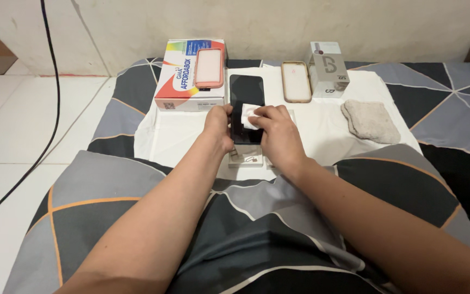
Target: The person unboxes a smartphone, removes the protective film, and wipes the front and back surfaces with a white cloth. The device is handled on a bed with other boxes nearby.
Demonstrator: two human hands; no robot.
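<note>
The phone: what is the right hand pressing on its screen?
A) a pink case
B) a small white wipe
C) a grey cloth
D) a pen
B: the right hand presses a small white wipe onto the dark screen of the phone, while the left hand holds the phone's edge; the grey cloth lies apart on the right.
</note>
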